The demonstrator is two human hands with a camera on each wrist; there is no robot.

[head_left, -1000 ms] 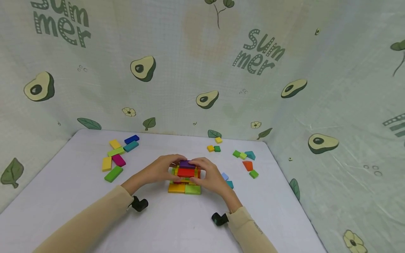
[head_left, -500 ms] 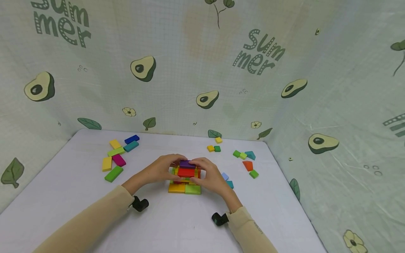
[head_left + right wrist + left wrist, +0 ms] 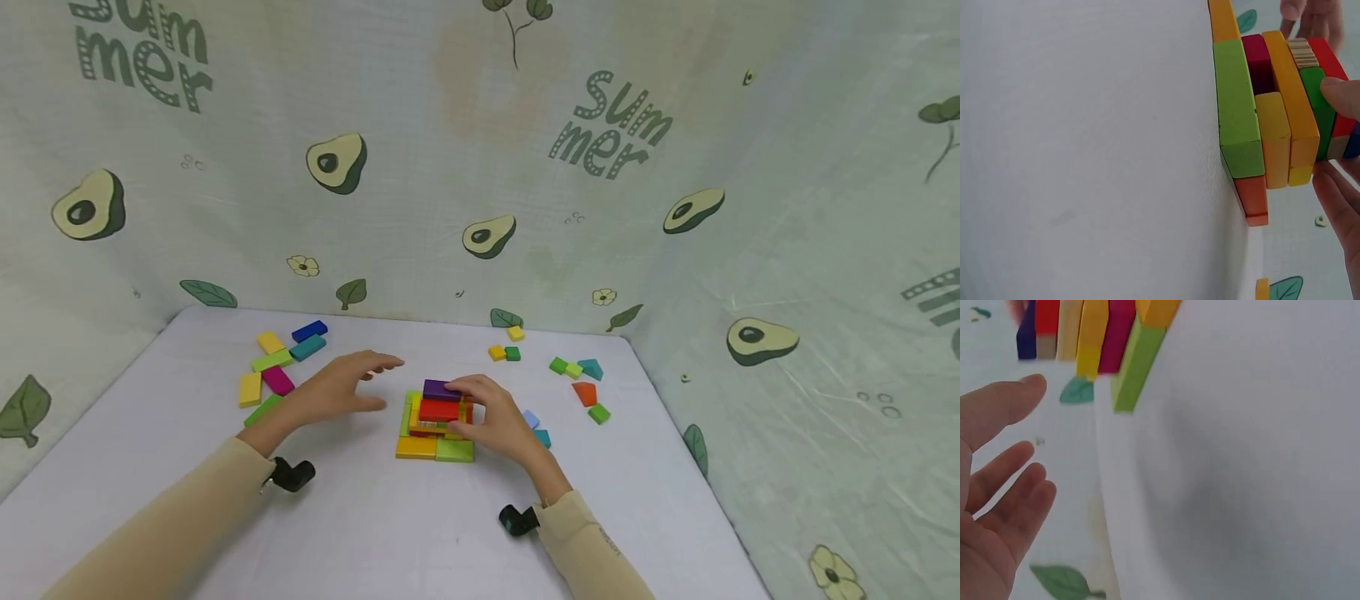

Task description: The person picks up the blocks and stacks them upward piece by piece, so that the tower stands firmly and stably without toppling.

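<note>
A stepped stack of wooden blocks stands mid-table, with a yellow block (image 3: 416, 448) and a light green block (image 3: 454, 451) along its front base. Higher up lies a red block (image 3: 438, 410), topped by a purple block (image 3: 440, 390). My right hand (image 3: 492, 418) holds the upper layers from the right side. In the right wrist view its thumb presses the front of a green block (image 3: 1317, 94) and the red one, fingers behind. My left hand (image 3: 337, 390) is off to the left of the stack, fingers spread and holding nothing.
Loose blocks lie at the back left, among them a magenta block (image 3: 278, 380) and a dark blue block (image 3: 310, 331). Smaller pieces are scattered right, including an orange-red block (image 3: 586, 394) and a teal triangle (image 3: 591, 368). A printed cloth (image 3: 420, 167) hangs behind the table.
My left hand has let go of the stack and moved left, uncovering its left side. The right hand stays at the stack, which keeps its shape.
</note>
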